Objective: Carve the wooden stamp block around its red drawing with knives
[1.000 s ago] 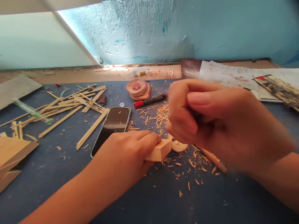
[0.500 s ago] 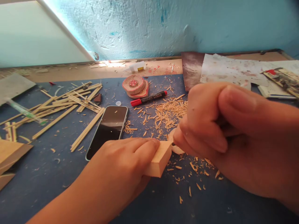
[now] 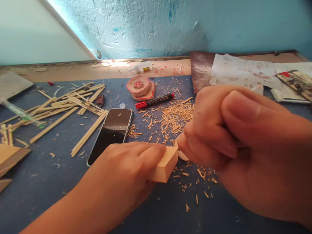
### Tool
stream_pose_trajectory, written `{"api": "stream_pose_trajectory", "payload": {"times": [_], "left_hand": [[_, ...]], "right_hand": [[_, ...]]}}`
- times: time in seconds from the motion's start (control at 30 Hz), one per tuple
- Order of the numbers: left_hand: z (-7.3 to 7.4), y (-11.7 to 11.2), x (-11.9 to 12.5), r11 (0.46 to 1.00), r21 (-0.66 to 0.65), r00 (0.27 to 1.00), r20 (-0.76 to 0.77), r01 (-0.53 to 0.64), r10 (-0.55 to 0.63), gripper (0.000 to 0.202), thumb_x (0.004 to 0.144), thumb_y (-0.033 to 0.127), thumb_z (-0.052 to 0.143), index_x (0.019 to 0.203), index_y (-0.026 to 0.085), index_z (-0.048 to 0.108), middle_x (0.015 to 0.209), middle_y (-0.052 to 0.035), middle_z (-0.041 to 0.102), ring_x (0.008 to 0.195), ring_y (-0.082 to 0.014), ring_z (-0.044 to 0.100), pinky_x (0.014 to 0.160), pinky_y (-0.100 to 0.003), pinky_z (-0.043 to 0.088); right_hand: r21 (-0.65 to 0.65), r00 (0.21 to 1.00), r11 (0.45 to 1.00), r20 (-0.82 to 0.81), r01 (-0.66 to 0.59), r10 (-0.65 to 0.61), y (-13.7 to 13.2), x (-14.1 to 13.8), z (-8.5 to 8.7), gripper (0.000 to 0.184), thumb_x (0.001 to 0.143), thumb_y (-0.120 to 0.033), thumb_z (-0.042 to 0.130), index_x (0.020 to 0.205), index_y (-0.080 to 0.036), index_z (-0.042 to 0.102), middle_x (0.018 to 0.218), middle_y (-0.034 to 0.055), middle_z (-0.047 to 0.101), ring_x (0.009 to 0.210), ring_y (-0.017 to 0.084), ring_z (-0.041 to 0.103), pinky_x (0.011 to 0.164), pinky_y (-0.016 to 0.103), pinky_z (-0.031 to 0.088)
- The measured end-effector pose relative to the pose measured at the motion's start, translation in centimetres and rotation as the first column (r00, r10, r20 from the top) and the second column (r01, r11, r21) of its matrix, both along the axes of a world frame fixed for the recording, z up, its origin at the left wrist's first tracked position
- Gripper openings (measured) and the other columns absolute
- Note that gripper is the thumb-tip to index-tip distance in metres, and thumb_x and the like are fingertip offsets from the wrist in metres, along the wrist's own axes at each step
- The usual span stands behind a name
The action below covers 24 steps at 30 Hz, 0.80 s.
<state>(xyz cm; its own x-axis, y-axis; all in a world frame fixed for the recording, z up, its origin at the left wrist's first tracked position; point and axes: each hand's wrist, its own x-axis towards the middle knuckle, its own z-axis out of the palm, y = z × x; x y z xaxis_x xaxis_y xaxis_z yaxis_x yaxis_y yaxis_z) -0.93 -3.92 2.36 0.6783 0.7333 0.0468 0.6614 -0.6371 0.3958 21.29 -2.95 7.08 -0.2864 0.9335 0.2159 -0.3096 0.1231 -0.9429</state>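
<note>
Wood block (image 3: 162, 169), centre: clasped by left grip (image 3: 133, 165), squared end protruding right. Right grip (image 3: 216, 130): fingers curled in, contents hidden. Phone (image 3: 112, 126): left, just beyond left grip. Table (image 3: 161, 214): blue stretch near, between forearms.

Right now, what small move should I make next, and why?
I'd probably ease the right hand back slightly: curled near the end of the wooden block, it covers part of the pale wood piece beyond and hides whatever it may grip. The left hand holds the wooden block.
</note>
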Motion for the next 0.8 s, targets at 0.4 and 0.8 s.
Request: {"api": "stream_pose_trajectory", "payload": {"times": [0.4,0.8], "left_hand": [[-0.3,0.3,0.1,0.999,0.020,0.999,0.034,0.038,-0.038,0.044,0.084,0.007,0.051,0.106,0.027,0.084,0.098,0.0040,0.092,0.080,-0.0205,0.090,0.065,-0.030,0.064],[0.2,0.4,0.0,0.996,-0.076,0.999,0.029,0.039,-0.037,0.030,0.099,0.010,0.054,0.102,0.026,0.080,0.093,0.0050,0.089,0.079,-0.0179,0.086,0.062,-0.026,0.057]], "right_hand": [[-0.261,0.980,0.958,-0.130,0.114,-0.152,2.3,-0.9,0.0,0.061,0.113,-0.015,0.060,0.054,-0.024,0.045,0.052,-0.0075,0.034,0.042,0.006,0.021,0.040,0.027,0.022],[-0.145,0.992,0.983,-0.038,0.113,-0.119,1.0,-0.8,-1.0,0.072,0.101,-0.047,0.091,0.059,-0.026,0.037,0.057,-0.0079,0.033,0.047,0.007,0.022,0.047,0.031,0.033]]}}
